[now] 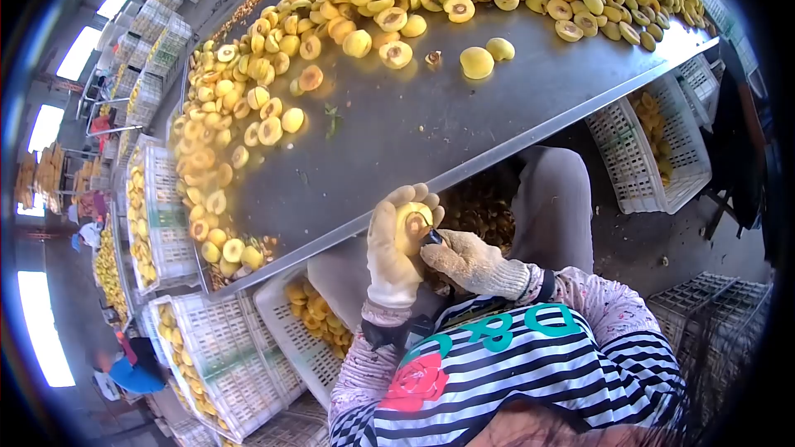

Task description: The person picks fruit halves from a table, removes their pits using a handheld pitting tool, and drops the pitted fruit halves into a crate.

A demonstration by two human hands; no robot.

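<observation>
We cup a peach half (411, 228) in our left hand (396, 248), the gloved fingers curled closed around it with the cut face turned up, just below the front edge of the metal table (397, 141). Our right hand (470, 263), also gloved, is closed around a small dark tool (434, 237) whose tip touches the cut face of the fruit. Both hands sit close to our chest, above our lap and a striped apron (513, 364).

On the table, heaps of halved peaches (248, 99) spread along the left side and the far edge, with a bare patch of steel in the middle. Two whole peaches (487, 56) lie apart from the heap, touching each other. White plastic crates (224, 348) holding fruit stand under and beside the table on our left, and another crate (654, 149) with a few peaches sits to our right.
</observation>
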